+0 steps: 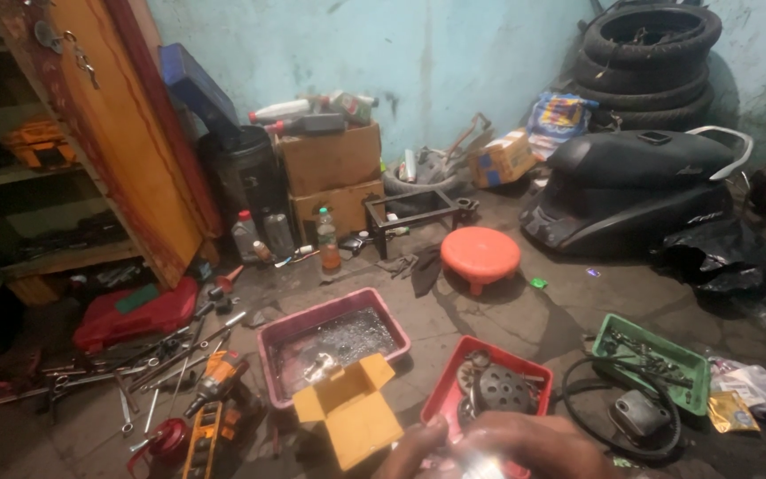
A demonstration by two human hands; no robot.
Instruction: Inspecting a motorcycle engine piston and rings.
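Red tray (454, 390) lies just beyond the hand (498, 443) (grip unclear); yellow box (352, 410) beside.

Red tray (454, 390) on the floor holds round metal clutch parts (500, 387).

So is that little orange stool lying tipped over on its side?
No, the orange stool stands upright on the floor, its round seat facing up.

Dim, grainy indoor light; blown-out glare at the blurred hand (498, 443); dark, soft corners.
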